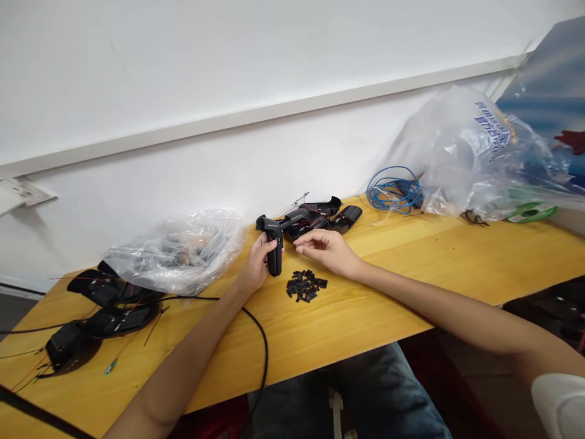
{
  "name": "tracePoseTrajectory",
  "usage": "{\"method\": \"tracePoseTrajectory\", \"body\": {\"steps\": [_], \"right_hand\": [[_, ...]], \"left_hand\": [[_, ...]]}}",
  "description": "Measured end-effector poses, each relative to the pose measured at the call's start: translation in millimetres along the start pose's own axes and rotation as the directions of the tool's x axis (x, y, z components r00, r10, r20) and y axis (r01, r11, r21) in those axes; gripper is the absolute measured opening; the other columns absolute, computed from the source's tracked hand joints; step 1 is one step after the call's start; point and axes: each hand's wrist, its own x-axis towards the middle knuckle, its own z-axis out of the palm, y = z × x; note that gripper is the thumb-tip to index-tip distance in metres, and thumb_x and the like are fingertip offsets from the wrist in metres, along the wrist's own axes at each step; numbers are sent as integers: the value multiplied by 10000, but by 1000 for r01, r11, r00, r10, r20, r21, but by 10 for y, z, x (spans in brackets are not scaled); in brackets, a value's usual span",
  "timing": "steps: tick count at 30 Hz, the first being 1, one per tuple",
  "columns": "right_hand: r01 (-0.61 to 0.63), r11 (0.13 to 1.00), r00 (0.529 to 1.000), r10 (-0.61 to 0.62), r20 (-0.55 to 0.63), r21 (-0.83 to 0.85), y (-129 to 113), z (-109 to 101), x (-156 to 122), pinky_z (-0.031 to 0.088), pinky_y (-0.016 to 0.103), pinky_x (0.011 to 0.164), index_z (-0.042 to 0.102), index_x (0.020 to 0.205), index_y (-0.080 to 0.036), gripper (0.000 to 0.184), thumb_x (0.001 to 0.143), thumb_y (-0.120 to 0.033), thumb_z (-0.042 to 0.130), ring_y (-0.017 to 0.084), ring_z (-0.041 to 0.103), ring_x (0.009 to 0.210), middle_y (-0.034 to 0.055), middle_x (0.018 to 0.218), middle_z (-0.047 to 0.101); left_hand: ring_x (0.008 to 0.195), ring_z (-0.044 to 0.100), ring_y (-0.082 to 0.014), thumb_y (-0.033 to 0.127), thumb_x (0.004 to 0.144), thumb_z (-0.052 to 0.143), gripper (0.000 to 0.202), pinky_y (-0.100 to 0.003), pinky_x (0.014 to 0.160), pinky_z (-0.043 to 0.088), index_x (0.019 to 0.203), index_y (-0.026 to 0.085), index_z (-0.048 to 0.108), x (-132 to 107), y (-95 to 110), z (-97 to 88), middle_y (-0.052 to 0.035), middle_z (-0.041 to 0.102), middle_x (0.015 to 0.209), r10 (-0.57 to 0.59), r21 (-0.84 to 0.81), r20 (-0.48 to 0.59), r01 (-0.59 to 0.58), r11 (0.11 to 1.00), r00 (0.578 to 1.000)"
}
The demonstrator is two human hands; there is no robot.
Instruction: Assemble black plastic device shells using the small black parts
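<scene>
My left hand is wrapped round a black plastic housing with a grip-shaped body, held upright above the table with the thumb on its side. Just to the right of it, my right hand has thumb and forefinger pinched together; a tiny piece shows at the fingertips, too small to name. Below the right hand lies a pile of small black plastic parts. Behind both hands, more black housings with thin red wires rest near the wall.
Clear plastic bag and wired black housings lie on the left of the wooden table. A black cable crosses the front edge. Blue wire coil, big plastic bag and green spool are at right.
</scene>
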Motion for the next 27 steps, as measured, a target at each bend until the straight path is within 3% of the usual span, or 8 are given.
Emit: {"method": "tracePoseTrajectory", "body": {"steps": [6, 10, 13, 19, 27], "right_hand": [[-151, 963, 987, 159, -17, 221, -108, 34, 38, 587, 315, 805, 884, 994, -215, 323, 776, -440, 962, 167, 718, 822, 45, 961, 846], [-254, 893, 959, 284, -25, 370, -156, 107, 15, 527, 254, 632, 893, 959, -225, 362, 706, -454, 1014, 147, 661, 770, 40, 943, 825], [-330, 826, 932, 363, 18, 457, -149, 163, -7, 521, 226, 573, 895, 951, -223, 418, 637, -448, 1054, 146, 669, 770, 47, 970, 828], [-386, 785, 898, 441, 2, 485, -110, 218, -34, 531, 188, 564, 892, 908, -199, 441, 588, -434, 1084, 143, 717, 770, 40, 851, 812], [-394, 766, 891, 453, 7, 508, -70, 225, -49, 565, 218, 624, 903, 943, -182, 463, 601, -431, 1092, 171, 786, 825, 87, 954, 861]], "left_hand": [[615, 533, -132, 508, 775, 814, 530, -260, 557, 379, 1163, 193, 637, -7, -6, 19, 4, 663, 828, -16, 63, 15, 15, 998, 1000], [829, 636, -178, 475, 757, 841, 447, -288, 747, 488, 1053, 200, 649, -38, -39, 72, -5, 678, 913, 51, 174, -68, -39, 984, 996], [965, 664, -217, 462, 770, 845, 434, -324, 881, 515, 1077, 208, 673, -79, -71, 116, -10, 710, 983, 112, 280, -118, -75, 957, 987], [1085, 684, -257, 466, 818, 791, 440, -372, 994, 530, 1163, 219, 672, -105, -102, 120, -32, 732, 1073, 162, 342, -102, -118, 932, 981], [1112, 657, -255, 438, 908, 713, 344, -409, 1061, 521, 1166, 221, 642, -81, -192, 93, -40, 702, 1098, 242, 500, -92, -165, 850, 966]]}}
